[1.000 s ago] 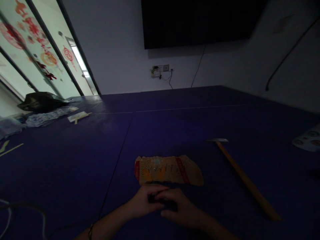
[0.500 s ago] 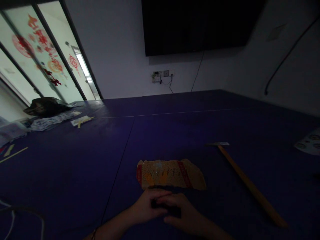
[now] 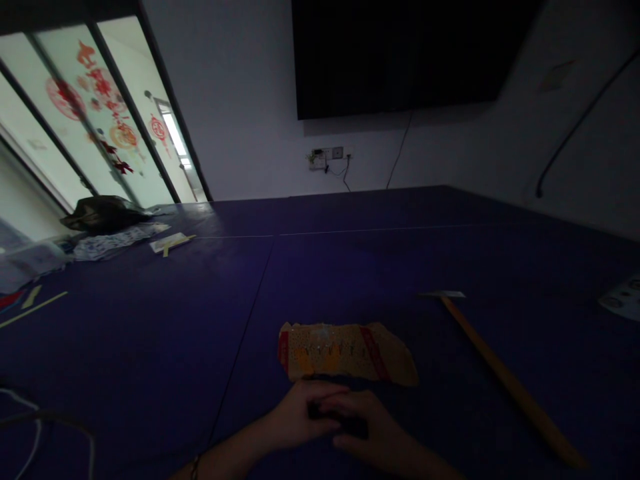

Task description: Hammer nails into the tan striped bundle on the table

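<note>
At the far left, a pale cable (image 3: pixel 38 437) loops over the dark purple surface (image 3: pixel 165 340). Beyond it lie a yellow strip (image 3: pixel 37 307), a whitish plastic bundle (image 3: pixel 35 263) and, behind papers (image 3: pixel 113 245), a dark bag (image 3: pixel 105 215). Glass panels (image 3: pixel 50 153) with red and orange decorations (image 3: pixel 103 87) stand behind. A flat white item (image 3: pixel 170 241) with yellow strips rests just right of the papers.

Near the middle, the left hand (image 3: pixel 297 417), a bracelet (image 3: pixel 195 465) at its wrist, curls toward the right hand (image 3: pixel 375 427); their bent fingers meet around a dark gap, and whether anything is held inside cannot be told. Just beyond them, near the left hand, a torn cardboard piece (image 3: pixel 397 360) with red bands lies flat, bearing a row of small, dark, nail-like pieces (image 3: pixel 340 349). On the wall behind are sockets (image 3: pixel 330 155) and a black television (image 3: pixel 400 60).

To the right, well apart from both hands, a hammer (image 3: pixel 505 373) lies slanted, wooden handle toward the viewer, head away. At the right edge is a partly cut-off pale item (image 3: pixel 623 300) with round markings
</note>
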The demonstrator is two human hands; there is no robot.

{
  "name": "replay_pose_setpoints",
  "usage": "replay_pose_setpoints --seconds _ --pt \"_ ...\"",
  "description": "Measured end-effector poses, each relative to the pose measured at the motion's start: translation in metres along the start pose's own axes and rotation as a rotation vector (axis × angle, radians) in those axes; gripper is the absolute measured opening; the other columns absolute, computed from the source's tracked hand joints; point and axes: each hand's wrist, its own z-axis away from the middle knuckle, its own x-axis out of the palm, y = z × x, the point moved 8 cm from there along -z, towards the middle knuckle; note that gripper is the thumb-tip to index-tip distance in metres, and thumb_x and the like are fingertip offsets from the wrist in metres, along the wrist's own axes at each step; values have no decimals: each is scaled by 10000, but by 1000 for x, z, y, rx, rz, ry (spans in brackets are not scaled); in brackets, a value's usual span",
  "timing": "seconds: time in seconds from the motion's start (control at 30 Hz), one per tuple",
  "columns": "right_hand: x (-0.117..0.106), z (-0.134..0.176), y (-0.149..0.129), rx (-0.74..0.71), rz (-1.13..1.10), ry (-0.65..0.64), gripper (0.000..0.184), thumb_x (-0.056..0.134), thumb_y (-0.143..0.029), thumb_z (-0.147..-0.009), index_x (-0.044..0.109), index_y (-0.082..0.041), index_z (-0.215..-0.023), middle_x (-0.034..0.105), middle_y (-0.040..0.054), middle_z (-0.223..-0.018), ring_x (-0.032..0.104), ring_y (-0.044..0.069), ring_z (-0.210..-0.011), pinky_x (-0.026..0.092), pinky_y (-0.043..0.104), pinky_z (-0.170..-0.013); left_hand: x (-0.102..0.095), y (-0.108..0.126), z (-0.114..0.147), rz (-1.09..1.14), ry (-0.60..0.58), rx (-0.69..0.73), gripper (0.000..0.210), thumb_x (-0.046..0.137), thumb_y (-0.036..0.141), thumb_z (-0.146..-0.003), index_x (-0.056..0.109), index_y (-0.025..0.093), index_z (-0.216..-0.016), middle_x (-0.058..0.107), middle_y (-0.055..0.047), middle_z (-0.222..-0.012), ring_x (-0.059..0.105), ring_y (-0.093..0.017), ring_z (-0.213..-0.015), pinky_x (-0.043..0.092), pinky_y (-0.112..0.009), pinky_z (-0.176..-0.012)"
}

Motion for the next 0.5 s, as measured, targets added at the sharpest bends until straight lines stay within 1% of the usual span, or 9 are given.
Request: replay_pose_setpoints --seconds 0.2,0.37,0.5 --pt "1 1 5 14 -8 6 424 653 -439 -703 645 -252 -1084 665 87 -1100 588 268 -1036 449 440 -903 1 0 1 -14 -2 -7 468 639 204 -720 568 198 -1183 644 -72 -1098 594 -221 -999 460 -354 -877" --pt "1 1 9 28 -12 4 430 660 -435 -698 642 -253 -1087 662 85 -1103 586 259 -1038 452 439 -901 1 -3 1 -11 10 -9 488 644 210 -720 556 200 -1200 649 -72 -1086 600 -216 -979 466 -346 -867" --pt "1 0 6 15 -3 3 438 676 -412 -686 651 -217 -1077 665 106 -1095 589 266 -1024 457 433 -889 1 -3 1 -5 14 4 481 643 210 -722 559 195 -1196 648 -79 -1081 601 -221 -979 465 -347 -864"
